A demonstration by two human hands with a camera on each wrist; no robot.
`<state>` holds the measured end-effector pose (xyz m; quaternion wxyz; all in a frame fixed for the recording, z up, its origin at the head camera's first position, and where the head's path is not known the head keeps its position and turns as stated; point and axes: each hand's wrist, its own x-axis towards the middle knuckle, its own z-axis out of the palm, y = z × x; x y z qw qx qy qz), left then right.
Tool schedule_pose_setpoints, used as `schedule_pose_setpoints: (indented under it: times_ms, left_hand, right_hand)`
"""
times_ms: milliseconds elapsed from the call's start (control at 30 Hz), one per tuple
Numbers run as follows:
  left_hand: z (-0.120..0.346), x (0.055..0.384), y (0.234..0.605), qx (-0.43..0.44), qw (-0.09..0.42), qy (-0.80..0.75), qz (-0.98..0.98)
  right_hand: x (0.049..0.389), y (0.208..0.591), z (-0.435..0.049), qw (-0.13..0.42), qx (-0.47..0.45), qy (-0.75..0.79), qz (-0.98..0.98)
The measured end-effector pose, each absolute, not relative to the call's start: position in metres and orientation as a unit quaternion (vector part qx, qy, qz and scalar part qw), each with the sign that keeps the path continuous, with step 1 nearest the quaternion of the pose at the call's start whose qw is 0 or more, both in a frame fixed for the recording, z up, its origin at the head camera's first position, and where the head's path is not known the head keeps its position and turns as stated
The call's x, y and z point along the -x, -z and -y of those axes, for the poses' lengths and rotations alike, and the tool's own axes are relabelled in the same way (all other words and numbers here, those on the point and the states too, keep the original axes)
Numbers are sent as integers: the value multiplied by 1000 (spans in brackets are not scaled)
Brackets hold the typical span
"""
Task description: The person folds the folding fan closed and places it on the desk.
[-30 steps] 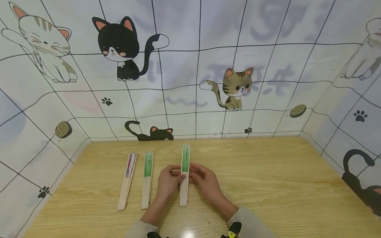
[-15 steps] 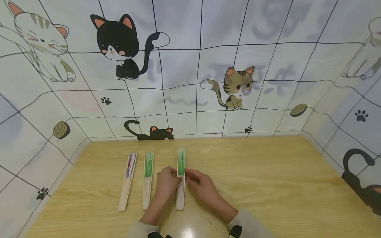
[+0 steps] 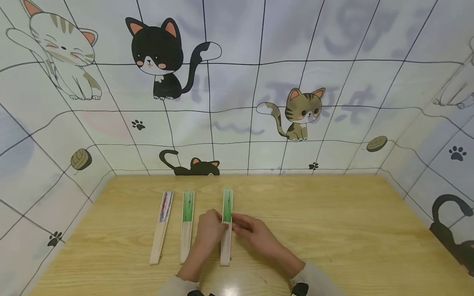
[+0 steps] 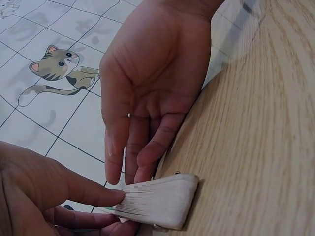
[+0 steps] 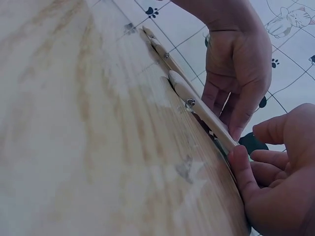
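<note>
A folded hand fan, green in its upper part with pale ribs below, lies upright in the head view between both hands. My left hand pinches it from the left, the thumb across its face, as the left wrist view shows on the pale ribs. From the other side my right hand has loosely bent fingers at the fan's edge, one fingertip right against it in the right wrist view. Left of them lie a second green fan and a fan with a purple-and-red pattern, both folded.
The light wooden table extends to both sides and its back edge meets a wall covering printed with cartoon cats and grid lines. Side panels of the same print flank the table.
The held fan has come down towards me and slightly left, with both hands following. The two other fans stay in place on the table; the camera view has shifted a little.
</note>
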<state>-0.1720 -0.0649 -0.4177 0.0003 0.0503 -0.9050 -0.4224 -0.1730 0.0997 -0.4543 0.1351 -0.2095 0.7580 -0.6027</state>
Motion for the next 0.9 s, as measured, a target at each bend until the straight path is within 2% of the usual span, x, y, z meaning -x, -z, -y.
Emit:
schedule_pose_setpoints:
  times_ms: [333,633,900]
  left_hand:
    - [65,171,419,-50,1,424,904]
    - [65,175,424,-50,1,422,905]
    - [67,182,418,-22,27,423,905]
  right_hand:
    - [164,454,-97,100,216,568,-788]
    - [161,452,-100,125,230,506,-822]
    - [167,446,-106,157,230,536,-797]
